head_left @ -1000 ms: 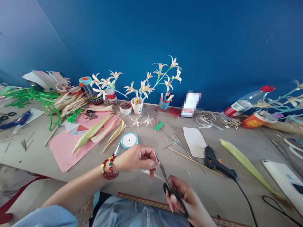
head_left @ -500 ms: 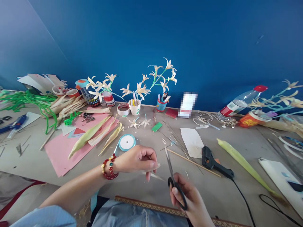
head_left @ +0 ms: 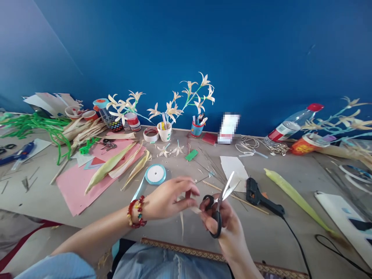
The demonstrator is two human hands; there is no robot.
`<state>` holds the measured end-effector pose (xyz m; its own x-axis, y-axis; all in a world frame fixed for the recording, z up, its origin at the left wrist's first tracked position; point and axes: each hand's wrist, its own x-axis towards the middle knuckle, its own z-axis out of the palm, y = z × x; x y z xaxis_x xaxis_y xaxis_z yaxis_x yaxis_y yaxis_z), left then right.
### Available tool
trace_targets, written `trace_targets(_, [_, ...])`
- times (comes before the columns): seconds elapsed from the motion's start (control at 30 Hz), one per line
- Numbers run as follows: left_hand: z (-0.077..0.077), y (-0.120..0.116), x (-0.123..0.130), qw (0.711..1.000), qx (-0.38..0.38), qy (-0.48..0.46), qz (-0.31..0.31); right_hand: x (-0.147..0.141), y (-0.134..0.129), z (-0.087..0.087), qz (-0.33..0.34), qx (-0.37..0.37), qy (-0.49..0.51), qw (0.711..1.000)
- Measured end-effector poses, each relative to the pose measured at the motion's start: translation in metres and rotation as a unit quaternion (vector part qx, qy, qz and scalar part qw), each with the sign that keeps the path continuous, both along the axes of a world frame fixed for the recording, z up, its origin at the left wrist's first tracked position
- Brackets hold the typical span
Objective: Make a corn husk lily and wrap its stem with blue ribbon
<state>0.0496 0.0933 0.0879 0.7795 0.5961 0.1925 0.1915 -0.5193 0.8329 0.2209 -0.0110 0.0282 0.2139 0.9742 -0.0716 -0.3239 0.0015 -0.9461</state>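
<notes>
While the left hand (head_left: 171,198) curls loosely, thumb and forefinger parted, the right hand (head_left: 228,223) keeps black-handled scissors (head_left: 220,200) in its grasp, blades spread and pointing up.
Detail: pale piece (head_left: 195,210), between the two hands, at the right fingertips; narrow pale strip (head_left: 182,225), hanging below the left fingers, whether pinched by them cannot be told; ribbon spool (head_left: 155,174), on the table (head_left: 162,248) beyond the left wrist; glue gun (head_left: 257,193), beyond the right hand. Changes from the earlier frame: left thumb and forefinger, formerly pressed together, now apart; hands nearer each other; scissor blades opened wider and tilted away from the left hand.
</notes>
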Motion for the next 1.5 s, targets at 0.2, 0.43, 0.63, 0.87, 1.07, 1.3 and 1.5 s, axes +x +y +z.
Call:
trace_targets(0.2, [-0.014, -0.033, -0.004, 0.978, 0.011, -0.097, 0.185, -0.009, 0.001, 0.005, -0.093, -0.026, 0.051, 0.994])
trace_targets(0.43, [-0.048, -0.061, 0.019, 0.931, -0.148, -0.226, 0.244, -0.027, 0.001, -0.007, -0.106, -0.037, 0.027, 0.993])
trace_targets(0.63, [-0.052, -0.063, 0.021, 0.911, -0.228, -0.259, 0.224, -0.024, -0.002, -0.014, -0.089, -0.044, -0.028, 0.995])
trace_targets(0.87, [-0.043, -0.057, 0.018, 0.857, -0.323, -0.304, 0.262, -0.019, -0.015, -0.009, 0.041, -0.055, -0.096, 0.993])
trace_targets(1.07, [-0.039, -0.055, 0.018, 0.853, -0.318, -0.333, 0.248, -0.017, -0.026, -0.028, 0.136, -0.061, -0.087, 0.985])
trace_targets(1.3, [-0.035, -0.055, 0.016, 0.848, -0.334, -0.330, 0.247, -0.018, -0.024, -0.028, 0.144, -0.060, -0.085, 0.984])
trace_targets(1.5, [-0.033, -0.054, 0.017, 0.840, -0.347, -0.332, 0.252, -0.019, -0.023, -0.025, 0.150, -0.067, -0.075, 0.984])
